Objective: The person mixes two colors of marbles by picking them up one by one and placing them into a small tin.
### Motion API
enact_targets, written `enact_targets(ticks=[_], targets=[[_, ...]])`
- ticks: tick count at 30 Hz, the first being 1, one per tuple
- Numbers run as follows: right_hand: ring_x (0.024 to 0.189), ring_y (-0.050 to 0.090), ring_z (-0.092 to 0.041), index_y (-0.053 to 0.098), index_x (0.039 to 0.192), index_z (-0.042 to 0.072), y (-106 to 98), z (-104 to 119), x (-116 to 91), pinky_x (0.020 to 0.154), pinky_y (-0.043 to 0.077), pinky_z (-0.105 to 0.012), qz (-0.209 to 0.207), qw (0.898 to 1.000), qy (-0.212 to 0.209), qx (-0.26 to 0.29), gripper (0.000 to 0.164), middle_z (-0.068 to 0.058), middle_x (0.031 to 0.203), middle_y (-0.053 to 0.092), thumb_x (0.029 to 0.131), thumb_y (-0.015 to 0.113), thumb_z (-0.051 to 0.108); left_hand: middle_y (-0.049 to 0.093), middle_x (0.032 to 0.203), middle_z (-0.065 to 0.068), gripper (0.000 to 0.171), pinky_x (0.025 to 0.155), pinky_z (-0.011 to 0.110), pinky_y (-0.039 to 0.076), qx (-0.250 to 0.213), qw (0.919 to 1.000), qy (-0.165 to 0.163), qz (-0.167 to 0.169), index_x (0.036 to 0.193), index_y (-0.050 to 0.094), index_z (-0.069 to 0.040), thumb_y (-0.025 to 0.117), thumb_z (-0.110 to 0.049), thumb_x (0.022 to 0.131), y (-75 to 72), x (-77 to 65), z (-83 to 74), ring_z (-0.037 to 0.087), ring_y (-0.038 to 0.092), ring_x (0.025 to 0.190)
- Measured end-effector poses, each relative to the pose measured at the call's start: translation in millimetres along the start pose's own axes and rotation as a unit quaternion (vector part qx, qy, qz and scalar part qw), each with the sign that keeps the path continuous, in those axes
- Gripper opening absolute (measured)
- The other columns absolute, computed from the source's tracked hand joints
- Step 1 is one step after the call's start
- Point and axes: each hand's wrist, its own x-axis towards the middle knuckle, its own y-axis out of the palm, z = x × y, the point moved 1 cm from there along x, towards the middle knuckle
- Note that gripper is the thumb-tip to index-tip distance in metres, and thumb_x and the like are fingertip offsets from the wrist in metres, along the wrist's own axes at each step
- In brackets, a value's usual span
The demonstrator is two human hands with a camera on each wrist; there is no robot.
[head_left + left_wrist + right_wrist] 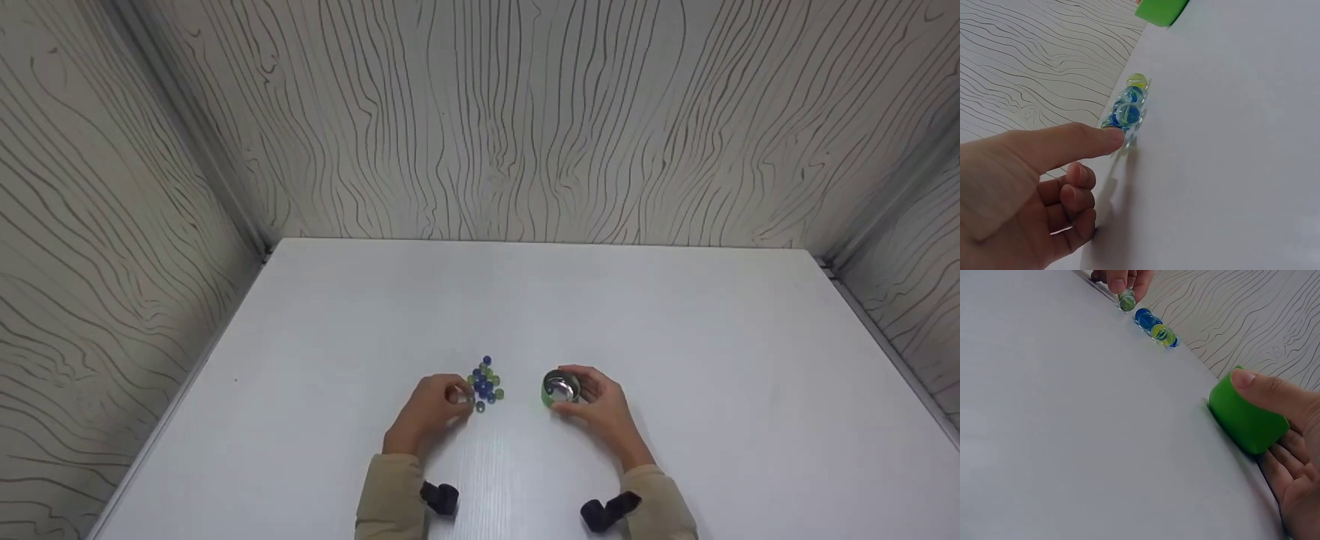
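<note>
A small pile of glass marbles (482,385), blue and yellow-green, lies on the white table left of the cup. At the pile's near left edge my left hand (433,405) pinches a greenish marble between thumb and forefinger. A clear greenish marble (1127,304) sits right by those fingertips. In the left wrist view the thumb covers part of the marbles (1127,114), and the other fingers are curled. My right hand (602,411) holds a small cup (1247,415), green outside and shiny metallic inside, its mouth up. The thumb lies on its near side, the fingers round its far side.
The white table (337,315) runs back to a wood-grain patterned wall (495,127), with similar panels on both sides. Black wrist mounts (442,497) are on both beige sleeves (390,495).
</note>
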Motion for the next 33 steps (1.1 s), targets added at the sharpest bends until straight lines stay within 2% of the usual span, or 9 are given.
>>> enact_targets(ticks=[8,15,22,28,33], targets=[[0.133,0.052,-0.03,0.062,0.122,0.009,-0.1,-1.5,2.3,0.11,0.04,-0.037,0.003,1.0,0.005,-0.017,0.057,-0.012,0.132,0.062,0.07,0.084,0.01,0.049,0.072,-0.001,0.016,0.059,0.021,0.035,0.01,0.9998,0.019,-0.004,0.1,0.07,-0.004,0.065,-0.006,0.084,-3.2,2.6,-5.3,0.011,0.043,0.067],[0.133,0.052,-0.03,0.06,0.124,0.007,0.3,0.5,3.1,0.111,0.039,-0.038,0.009,1.0,0.012,-0.003,0.059,-0.013,0.133,0.061,0.07,0.084,0.009,0.044,0.072,-0.003,0.016,0.058,0.02,0.033,0.014,0.9996,0.025,-0.008,0.1,0.07,-0.003,0.068,-0.008,0.085,-1.9,6.0,-16.8,0.011,0.04,0.066],[0.13,0.054,-0.031,0.06,0.124,0.005,0.2,-0.3,2.8,0.108,0.043,-0.035,0.003,1.0,0.0,-0.014,0.06,-0.016,0.132,0.061,0.068,0.084,0.008,0.053,0.077,0.0,0.019,0.058,0.017,0.034,0.03,0.9988,0.037,-0.003,0.103,0.07,-0.003,0.067,-0.006,0.085,6.0,10.1,-28.9,0.009,0.042,0.068],[0.13,0.054,-0.031,0.06,0.124,0.004,-0.5,-1.3,4.0,0.108,0.042,-0.034,0.005,1.0,0.005,-0.006,0.061,-0.016,0.132,0.061,0.068,0.084,0.007,0.059,0.083,0.006,0.018,0.063,0.018,0.038,0.035,0.9982,0.048,0.003,0.103,0.07,-0.004,0.067,-0.006,0.085,13.7,12.2,-38.2,0.01,0.045,0.073],[0.131,0.053,-0.031,0.06,0.124,0.005,-0.8,-0.6,3.6,0.109,0.041,-0.034,0.005,1.0,0.013,-0.004,0.06,-0.015,0.132,0.061,0.068,0.084,0.007,0.059,0.082,0.003,0.017,0.063,0.019,0.038,0.052,0.9973,0.051,0.01,0.103,0.071,-0.007,0.068,-0.01,0.086,19.0,14.7,-43.9,0.009,0.045,0.072]])
